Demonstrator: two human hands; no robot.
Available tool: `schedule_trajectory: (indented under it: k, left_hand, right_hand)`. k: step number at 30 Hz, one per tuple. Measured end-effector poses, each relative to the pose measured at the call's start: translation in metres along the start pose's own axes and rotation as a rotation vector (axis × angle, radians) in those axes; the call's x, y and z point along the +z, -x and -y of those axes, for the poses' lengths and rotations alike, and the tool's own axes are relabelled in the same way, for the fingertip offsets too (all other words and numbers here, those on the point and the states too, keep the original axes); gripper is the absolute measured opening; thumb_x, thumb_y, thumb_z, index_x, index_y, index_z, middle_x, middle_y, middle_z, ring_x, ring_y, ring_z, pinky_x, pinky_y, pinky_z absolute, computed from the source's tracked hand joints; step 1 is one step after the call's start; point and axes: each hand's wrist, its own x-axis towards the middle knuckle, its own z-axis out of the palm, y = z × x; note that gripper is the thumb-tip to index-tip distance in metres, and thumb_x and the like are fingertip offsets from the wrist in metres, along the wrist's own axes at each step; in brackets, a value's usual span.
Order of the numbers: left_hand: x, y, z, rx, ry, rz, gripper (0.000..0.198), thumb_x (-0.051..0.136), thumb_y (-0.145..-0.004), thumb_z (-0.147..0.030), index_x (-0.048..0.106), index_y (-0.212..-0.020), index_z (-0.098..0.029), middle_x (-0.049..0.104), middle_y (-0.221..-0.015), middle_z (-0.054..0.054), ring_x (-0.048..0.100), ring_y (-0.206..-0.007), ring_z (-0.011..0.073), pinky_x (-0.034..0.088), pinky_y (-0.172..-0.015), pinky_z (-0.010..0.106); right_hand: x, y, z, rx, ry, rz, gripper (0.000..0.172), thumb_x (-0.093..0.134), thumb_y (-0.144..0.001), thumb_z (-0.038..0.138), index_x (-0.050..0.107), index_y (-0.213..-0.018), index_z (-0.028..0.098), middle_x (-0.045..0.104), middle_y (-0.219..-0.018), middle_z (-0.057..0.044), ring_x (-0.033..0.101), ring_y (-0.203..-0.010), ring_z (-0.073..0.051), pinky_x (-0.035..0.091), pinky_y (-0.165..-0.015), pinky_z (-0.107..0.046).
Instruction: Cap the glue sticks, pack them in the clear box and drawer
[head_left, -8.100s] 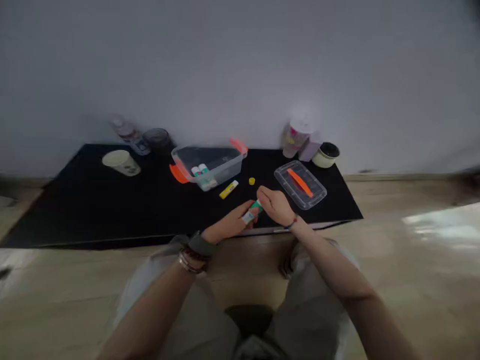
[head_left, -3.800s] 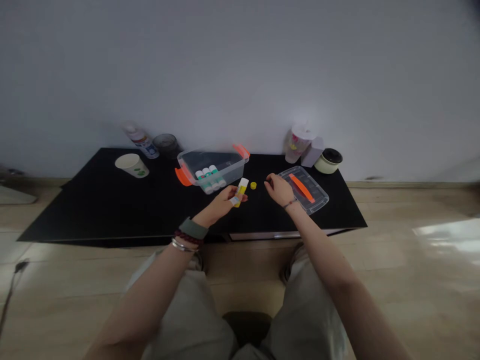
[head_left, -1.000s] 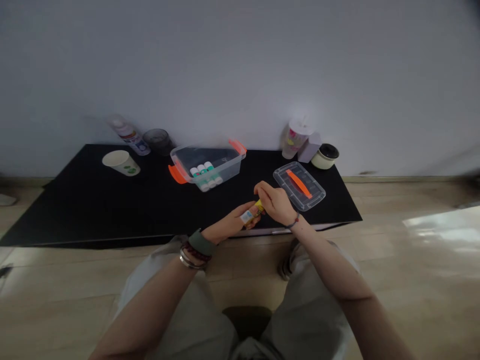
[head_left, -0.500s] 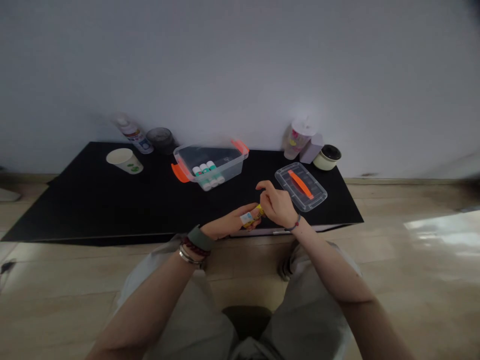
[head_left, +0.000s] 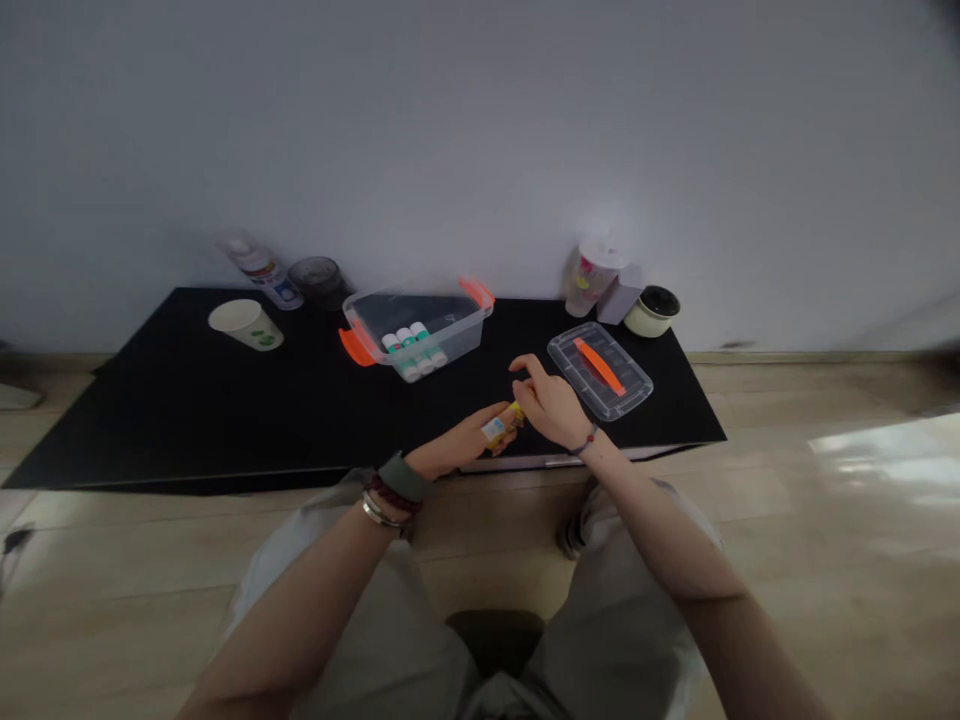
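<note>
Hands of one person meet above the near edge of a long, black, flat surface (head_left: pixel 315 410). The left hand (head_left: pixel 469 440) has its grip closed around a small yellow tube with a pale label (head_left: pixel 494 429), tilted so that its far end points up and to the right. The right hand (head_left: pixel 553 405) is at that far end, index finger raised and bent, the other fingers curled; whether its grip has hold of anything cannot be told, because the fingers hide the tip.

Beyond the hands, slightly left, sits an open, clear plastic box with orange end clips (head_left: pixel 465 340). Inside, at its left end, three green-and-white tubes (head_left: pixel 409 342) lie side by side. Just right of the right hand, a clear rectangular plastic lid (head_left: pixel 618 402) lies flat, an orange handle (head_left: pixel 598 367) across its middle.

At the left stand a white paper cup with green leaf prints (head_left: pixel 249 325), a pale bottle with a printed label (head_left: pixel 262 274) and a dark grey round cup (head_left: pixel 319 285). At the back right stand a patterned translucent tumbler (head_left: pixel 589 282), a pale box (head_left: pixel 621 297) and a cream pot with a black top (head_left: pixel 651 318).
</note>
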Motion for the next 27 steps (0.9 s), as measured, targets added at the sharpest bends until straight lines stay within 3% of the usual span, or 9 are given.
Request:
schedule_trajectory:
  k: [2,4,10,16,21,24,27]
  left_hand:
    - [0.001,0.002,-0.004,-0.007,0.109,0.075,0.049,0.044,-0.09,-0.068,0.047,-0.091,-0.019,0.044,-0.075,-0.002,0.039,-0.06,0.0097,0.037,-0.057,0.025]
    - [0.002,0.003,-0.004,0.012,0.082,0.063,0.048,0.045,-0.091,-0.067,0.047,-0.09,-0.019,0.045,-0.076,-0.002,0.04,-0.062,0.0095,0.038,-0.058,0.025]
    - [0.0,0.005,0.004,0.04,-0.294,-0.099,0.039,0.037,-0.097,-0.056,0.046,-0.085,-0.02,0.049,-0.074,-0.001,0.045,-0.062,0.0115,0.04,-0.059,0.027]
    - [-0.005,0.004,0.004,0.085,-0.514,-0.18,0.031,0.038,-0.097,-0.044,0.052,-0.086,-0.019,0.058,-0.079,0.003,0.052,-0.069,0.0148,0.045,-0.064,0.029]
    - [-0.01,0.0,0.002,0.168,-0.498,-0.22,0.029,0.052,-0.091,-0.042,0.058,-0.102,-0.016,0.065,-0.092,0.007,0.061,-0.078,0.0174,0.052,-0.072,0.032]
    - [-0.029,-0.01,-0.011,0.234,-0.464,-0.274,0.032,0.058,-0.088,-0.04,0.056,-0.11,-0.016,0.068,-0.099,0.009,0.066,-0.084,0.0191,0.055,-0.077,0.034]
    - [-0.071,-0.028,-0.032,0.283,-0.497,-0.581,0.039,0.063,-0.085,-0.038,0.054,-0.117,-0.016,0.068,-0.111,0.012,0.069,-0.092,0.022,0.056,-0.082,0.038]
  right_hand:
    - [-0.004,0.003,-0.001,-0.103,0.017,-0.004,0.033,0.035,-0.097,0.026,0.051,-0.124,0.018,0.065,-0.069,0.001,0.064,-0.066,-0.017,0.035,-0.062,-0.024]
    - [-0.005,0.004,0.0,-0.125,0.091,0.001,0.034,0.032,-0.096,0.022,0.054,-0.122,0.019,0.065,-0.069,0.0,0.064,-0.065,-0.017,0.034,-0.061,-0.024]
    - [0.006,0.003,0.01,0.128,0.25,0.024,0.032,0.033,-0.096,0.022,0.059,-0.116,0.024,0.068,-0.072,-0.002,0.064,-0.067,-0.02,0.033,-0.06,-0.025]
    - [0.012,0.002,0.005,0.13,0.136,0.017,0.026,0.035,-0.1,0.03,0.052,-0.118,0.022,0.068,-0.074,-0.002,0.064,-0.067,-0.019,0.033,-0.059,-0.024]
    - [0.016,0.001,-0.002,0.003,-0.099,-0.09,0.028,0.037,-0.101,0.041,0.048,-0.119,0.021,0.064,-0.076,0.0,0.062,-0.067,-0.017,0.037,-0.061,-0.025]
    - [0.012,-0.001,-0.005,-0.047,-0.254,-0.198,0.031,0.033,-0.102,0.042,0.046,-0.121,0.021,0.058,-0.074,0.001,0.059,-0.064,-0.016,0.039,-0.062,-0.026]
    - [0.006,-0.001,-0.008,-0.061,-0.292,-0.259,0.032,0.033,-0.102,0.042,0.047,-0.12,0.02,0.054,-0.073,0.002,0.057,-0.064,-0.016,0.039,-0.062,-0.027]
